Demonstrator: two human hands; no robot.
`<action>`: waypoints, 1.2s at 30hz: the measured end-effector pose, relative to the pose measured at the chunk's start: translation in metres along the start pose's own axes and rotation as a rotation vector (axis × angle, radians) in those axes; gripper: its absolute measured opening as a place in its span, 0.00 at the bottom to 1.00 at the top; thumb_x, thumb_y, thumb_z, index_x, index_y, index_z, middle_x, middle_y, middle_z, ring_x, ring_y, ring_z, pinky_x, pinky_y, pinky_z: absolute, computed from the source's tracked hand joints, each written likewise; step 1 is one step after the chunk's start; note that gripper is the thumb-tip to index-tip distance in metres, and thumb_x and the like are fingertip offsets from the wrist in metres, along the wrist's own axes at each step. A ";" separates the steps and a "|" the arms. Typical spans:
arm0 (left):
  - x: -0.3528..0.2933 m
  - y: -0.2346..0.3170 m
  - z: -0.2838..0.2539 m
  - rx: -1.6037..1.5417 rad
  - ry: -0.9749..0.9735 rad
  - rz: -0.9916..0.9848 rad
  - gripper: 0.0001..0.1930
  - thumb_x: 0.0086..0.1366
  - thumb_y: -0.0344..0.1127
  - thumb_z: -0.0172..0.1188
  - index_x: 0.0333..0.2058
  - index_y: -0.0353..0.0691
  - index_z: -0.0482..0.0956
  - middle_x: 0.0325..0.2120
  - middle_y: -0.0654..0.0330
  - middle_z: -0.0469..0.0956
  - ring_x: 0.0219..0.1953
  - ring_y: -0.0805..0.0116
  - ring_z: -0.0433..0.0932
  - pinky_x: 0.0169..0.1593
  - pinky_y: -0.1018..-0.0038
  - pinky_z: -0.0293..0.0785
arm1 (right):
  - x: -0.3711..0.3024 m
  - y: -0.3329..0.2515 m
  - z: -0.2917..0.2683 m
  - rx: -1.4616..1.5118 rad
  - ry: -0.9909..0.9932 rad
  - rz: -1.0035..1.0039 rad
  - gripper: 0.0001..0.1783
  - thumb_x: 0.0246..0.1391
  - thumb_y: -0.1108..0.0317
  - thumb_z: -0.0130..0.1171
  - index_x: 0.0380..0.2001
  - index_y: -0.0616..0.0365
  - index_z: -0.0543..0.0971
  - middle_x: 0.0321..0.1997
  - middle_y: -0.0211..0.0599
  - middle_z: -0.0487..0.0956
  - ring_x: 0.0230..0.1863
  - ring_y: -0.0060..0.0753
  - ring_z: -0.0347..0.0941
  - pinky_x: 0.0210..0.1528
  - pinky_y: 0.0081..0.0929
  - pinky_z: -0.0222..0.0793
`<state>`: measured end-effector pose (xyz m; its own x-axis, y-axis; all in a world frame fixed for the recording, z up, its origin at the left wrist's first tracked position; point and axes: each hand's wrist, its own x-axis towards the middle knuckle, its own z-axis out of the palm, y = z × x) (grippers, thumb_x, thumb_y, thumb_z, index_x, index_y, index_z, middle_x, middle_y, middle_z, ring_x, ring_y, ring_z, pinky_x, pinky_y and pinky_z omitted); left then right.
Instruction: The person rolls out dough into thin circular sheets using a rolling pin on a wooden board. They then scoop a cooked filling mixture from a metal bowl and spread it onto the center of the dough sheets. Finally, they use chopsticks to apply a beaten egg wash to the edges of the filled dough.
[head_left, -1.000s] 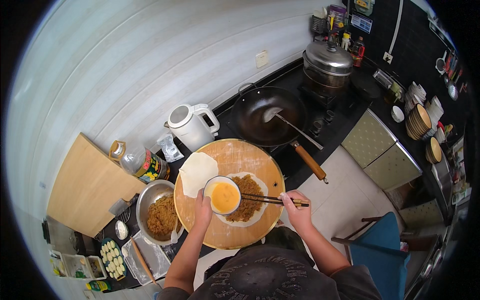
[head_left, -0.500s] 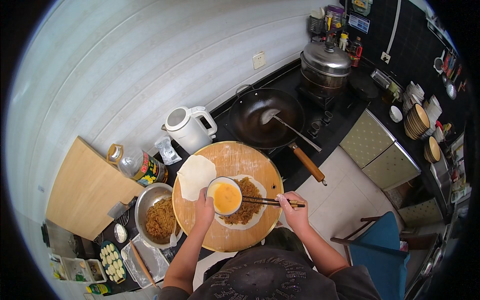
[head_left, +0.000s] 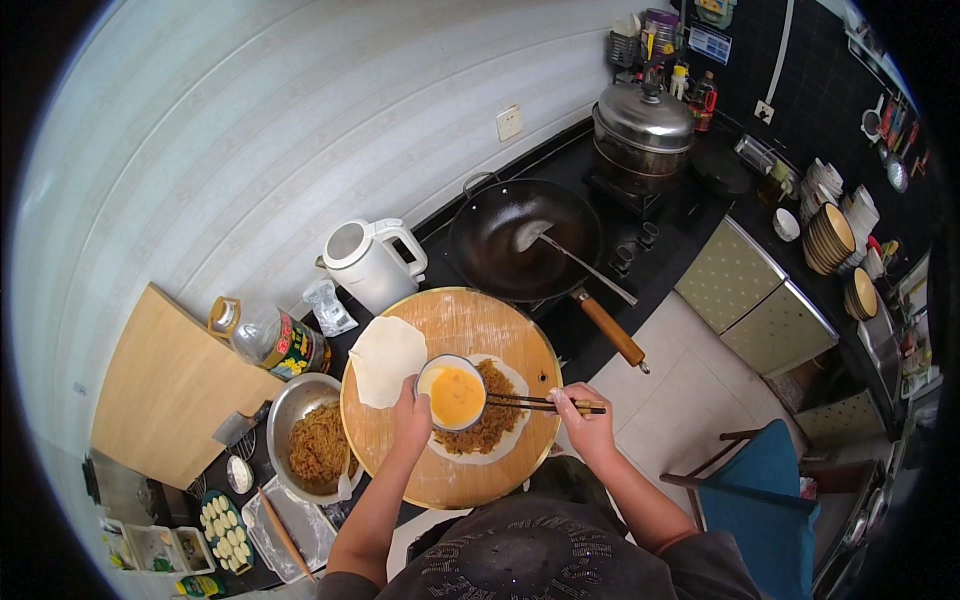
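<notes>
My left hand (head_left: 411, 415) grips a white bowl (head_left: 428, 376) of beaten yellow egg (head_left: 456, 398), tilted slightly over the round wooden board (head_left: 470, 312). In my right hand (head_left: 584, 420) is a pair of chopsticks (head_left: 530, 403), their tips at the bowl's right rim. Beneath the bowl lies a round dough sheet (head_left: 508, 437) covered with brown shredded filling (head_left: 495, 420); the bowl hides part of both. A second, bare dough sheet (head_left: 388, 360) lies at the board's upper left, partly overhanging its edge.
A metal bowl of filling (head_left: 318, 450) stands left of the board. Beyond it are a kettle (head_left: 372, 268) and an oil bottle (head_left: 268, 335). A wok (head_left: 485, 260) with a spatula sits on the stove, its wooden handle (head_left: 612, 330) jutting toward me. Dough pieces (head_left: 226, 532) and a rolling pin (head_left: 284, 530) lie lower left.
The whole view has shifted slightly. Both hands keep their grip, and the bowl and chopsticks stay in nearly the same place over the filling.
</notes>
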<state>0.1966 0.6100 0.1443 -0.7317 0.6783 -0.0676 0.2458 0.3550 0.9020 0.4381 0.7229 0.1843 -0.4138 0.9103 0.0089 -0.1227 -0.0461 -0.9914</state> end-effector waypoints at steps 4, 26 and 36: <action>0.002 0.007 0.001 0.043 -0.006 -0.006 0.24 0.52 0.33 0.41 0.48 0.28 0.64 0.41 0.37 0.71 0.46 0.45 0.70 0.51 0.65 0.63 | 0.004 0.004 0.000 -0.012 -0.011 -0.003 0.08 0.52 0.72 0.56 0.25 0.66 0.77 0.26 0.37 0.72 0.26 0.22 0.71 0.29 0.18 0.66; 0.012 0.004 0.000 0.049 0.012 0.043 0.23 0.51 0.31 0.42 0.47 0.28 0.66 0.39 0.38 0.72 0.45 0.47 0.71 0.51 0.65 0.64 | 0.017 0.006 0.008 -0.150 -0.082 -0.072 0.07 0.52 0.73 0.54 0.25 0.66 0.77 0.25 0.36 0.73 0.25 0.23 0.70 0.29 0.18 0.66; -0.002 -0.019 -0.024 -0.063 0.064 0.029 0.24 0.51 0.29 0.40 0.48 0.26 0.63 0.40 0.40 0.72 0.45 0.50 0.71 0.51 0.68 0.64 | 0.013 -0.003 0.030 -0.150 -0.183 -0.093 0.06 0.51 0.74 0.54 0.25 0.66 0.77 0.26 0.36 0.74 0.27 0.23 0.69 0.30 0.19 0.65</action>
<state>0.1779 0.5865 0.1379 -0.7642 0.6448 -0.0155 0.2285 0.2932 0.9283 0.4067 0.7223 0.1915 -0.5647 0.8178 0.1111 -0.0381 0.1086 -0.9934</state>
